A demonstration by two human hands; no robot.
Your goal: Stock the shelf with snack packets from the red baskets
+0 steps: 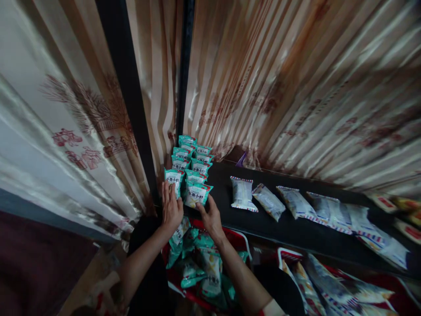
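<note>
Green-and-white snack bags stand in two short rows on a black shelf, at the middle of the head view. My left hand (173, 210) rests with stretched fingers against the lower part of the front left snack bag (173, 177). At the front right snack bag (196, 193), my right hand (212, 219) has its thumb and forefinger spread at the lower right corner, touching it. Below my forearms is a red basket (238, 239) with more of the same green bags (210, 270) lying loose in it.
Several pale bags with striped ends (243, 193) lie along the black shelf (219, 180) to the right. A second red basket (289, 254) with larger bags stands at the lower right. Pleated curtains (263, 87) hang behind, and a dark post (131, 79) rises at the left.
</note>
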